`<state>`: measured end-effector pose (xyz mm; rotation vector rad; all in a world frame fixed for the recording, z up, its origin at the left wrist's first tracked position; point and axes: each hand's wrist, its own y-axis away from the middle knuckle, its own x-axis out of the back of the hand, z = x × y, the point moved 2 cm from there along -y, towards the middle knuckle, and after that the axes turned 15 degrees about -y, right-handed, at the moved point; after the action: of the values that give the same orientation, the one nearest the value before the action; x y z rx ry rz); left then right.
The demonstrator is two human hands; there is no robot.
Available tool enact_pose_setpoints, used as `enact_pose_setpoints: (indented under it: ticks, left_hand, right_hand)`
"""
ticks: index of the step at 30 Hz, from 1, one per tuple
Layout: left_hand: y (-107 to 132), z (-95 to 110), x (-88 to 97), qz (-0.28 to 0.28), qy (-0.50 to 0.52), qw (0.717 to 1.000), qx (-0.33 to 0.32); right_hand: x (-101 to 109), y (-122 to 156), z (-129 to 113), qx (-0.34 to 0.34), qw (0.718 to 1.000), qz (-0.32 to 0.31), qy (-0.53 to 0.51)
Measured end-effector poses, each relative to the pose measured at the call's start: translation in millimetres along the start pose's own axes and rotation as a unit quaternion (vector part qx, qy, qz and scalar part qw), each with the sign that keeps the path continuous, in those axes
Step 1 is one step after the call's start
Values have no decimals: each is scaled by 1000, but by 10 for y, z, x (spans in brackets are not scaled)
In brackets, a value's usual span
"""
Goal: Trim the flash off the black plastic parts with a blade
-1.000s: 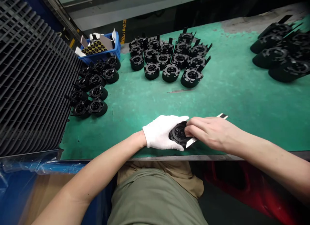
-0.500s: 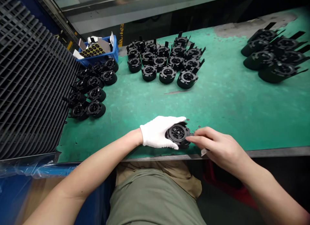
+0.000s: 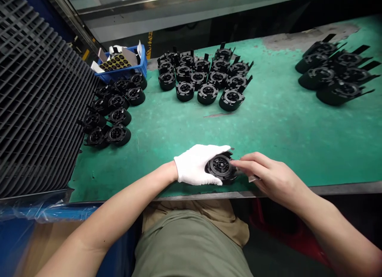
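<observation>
Green-topped desk (image 3: pixel 277 150); black slatted grille (image 3: pixel 41 102) along its left edge; blue plastic crate (image 3: pixel 121 72) at the far left corner. Three groups of black round plastic parts (image 3: pixel 205 76) on the desk. Near the front edge, one black round plastic part (image 3: pixel 221 166) cupped in the white-gloved left hand (image 3: pixel 195 165); bare right hand (image 3: pixel 274 181) has fingertips on its rim, grip unclear.

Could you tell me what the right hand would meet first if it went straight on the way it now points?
The right hand would meet the round black part in the gloved left hand, at its edge, though depth is unclear.
</observation>
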<state>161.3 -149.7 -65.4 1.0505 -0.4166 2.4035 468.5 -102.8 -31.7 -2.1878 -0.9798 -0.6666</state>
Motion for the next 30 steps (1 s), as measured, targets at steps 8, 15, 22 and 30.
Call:
enact_pose_setpoints:
  ticks: [8,15,22,30]
  left_hand:
    - [197,-101,384,-9,44,999,-16]
    - [377,95,79,114,16,980,163]
    - [28,77,220,158,-80,979,101]
    - [308,383,900,308,-141,938,-69]
  right_hand:
    - [-25,359,-410,-125,982,116,-80]
    - [-121,334,-315,-312,936,145,-81]
    - [-297,187,-235,-377,907,139,-129]
    - [-305,422,-189,-400,891,163,-141]
